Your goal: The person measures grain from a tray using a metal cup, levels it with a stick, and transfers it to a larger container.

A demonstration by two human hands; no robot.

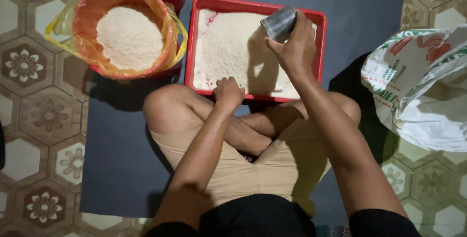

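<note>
Two bare hands at work over a red rectangular tray [194, 42] filled with white rice [224, 47]. Right hand [292, 47] raised above the tray's far right part, fingers wrapped around a small metal cup [278, 23], which is tilted with its mouth toward the upper right. Left hand [227, 92] rests at the tray's near rim, fingers curled in loosely; cannot tell whether it grips the rim or just touches it. Person sits cross-legged on a dark mat [116, 159], knees just beneath the tray's near edge. Round tub [85, 15] lined with orange-yellow plastic stands just left of the tray, also heaped with rice. White woven sack [418, 96] with green and red print lies well to the right, on the patterned floor tiles [34, 120]
</note>
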